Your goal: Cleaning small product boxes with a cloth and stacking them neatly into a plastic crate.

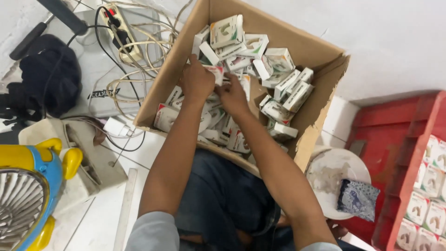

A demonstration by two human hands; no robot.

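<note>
Both my hands are inside the cardboard box (320,51), which lies tilted on the floor against my lap. My left hand (197,81) closes its grip on a small white and red carton (214,72) among the many small cartons (278,83). My right hand (232,95) rests just beside, on the pile; if its grip is closed I cannot tell. A red crate (395,139) stands at right.

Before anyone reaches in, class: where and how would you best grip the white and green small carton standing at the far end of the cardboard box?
Probably pinch the white and green small carton across its narrow side edges, coming from above: it sits topmost on the pile, tilted, edges exposed.
</note>
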